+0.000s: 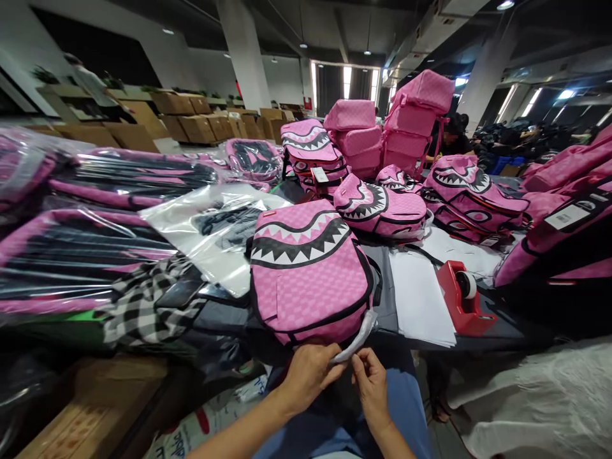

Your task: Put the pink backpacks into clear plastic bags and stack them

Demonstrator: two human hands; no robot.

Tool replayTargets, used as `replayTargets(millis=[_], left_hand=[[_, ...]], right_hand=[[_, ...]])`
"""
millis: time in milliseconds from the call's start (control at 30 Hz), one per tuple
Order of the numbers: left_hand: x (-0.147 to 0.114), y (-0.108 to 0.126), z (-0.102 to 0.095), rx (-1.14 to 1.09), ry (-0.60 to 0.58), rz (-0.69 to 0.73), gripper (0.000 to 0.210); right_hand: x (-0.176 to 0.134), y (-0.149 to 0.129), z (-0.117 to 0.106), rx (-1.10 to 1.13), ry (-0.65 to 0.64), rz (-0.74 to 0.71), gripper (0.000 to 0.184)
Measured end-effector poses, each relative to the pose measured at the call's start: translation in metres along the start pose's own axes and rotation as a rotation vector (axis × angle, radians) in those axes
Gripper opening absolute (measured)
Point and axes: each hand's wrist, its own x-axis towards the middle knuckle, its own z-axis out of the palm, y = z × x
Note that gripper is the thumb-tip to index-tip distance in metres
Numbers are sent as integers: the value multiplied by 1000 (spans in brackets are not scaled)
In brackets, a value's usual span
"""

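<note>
A pink checkered backpack [310, 280] with a black-and-white toothed mouth print lies in front of me at the table's near edge. Its top handle [357, 339], wrapped in whitish film, points toward me. My left hand [310, 375] is closed around the handle's left part, with the fingers curled under. Close by on the right, my right hand [370, 386] pinches thumb and forefinger together beside the handle. What sits between those fingertips is too small to make out.
Red tape dispenser [461, 303] and white paper sheets [421, 296] lie to the right. More toothed backpacks [380, 207] stand behind, near stacked pink bags [411, 121]. Plastic-wrapped backpacks [86, 255], a checkered cloth [148, 306] and a phone [180, 288] are left. A person [93, 86] stands far left.
</note>
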Motion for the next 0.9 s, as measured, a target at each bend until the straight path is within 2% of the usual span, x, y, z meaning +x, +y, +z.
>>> replayTargets(millis=[100,167,267,333,433,533,700,800,900], left_hand=[[0,7,-5,-66,-23,-21,19],[0,10,-4,-50,18,-38,29],[0,9,2,27,118,-27,41],[-1,7,6,9,138,8,46],[-2,4,8,16,148,83,49],[-4,4,8,127,222,116,48],[-5,6,12,261,326,31,37],[-7,5,17,333,341,46,39],[-9,2,19,313,326,52,41]], right_hand=[[3,5,0,-26,21,-32,54],[1,6,-1,-31,24,-42,54],[-4,7,-2,-5,-52,7,53],[-4,6,-1,34,-121,58,54],[6,3,4,125,-182,145,63],[21,-3,11,168,-223,245,68],[22,-8,14,169,-99,276,61],[6,-13,5,328,-90,340,56],[-3,-23,-1,626,-251,471,43]])
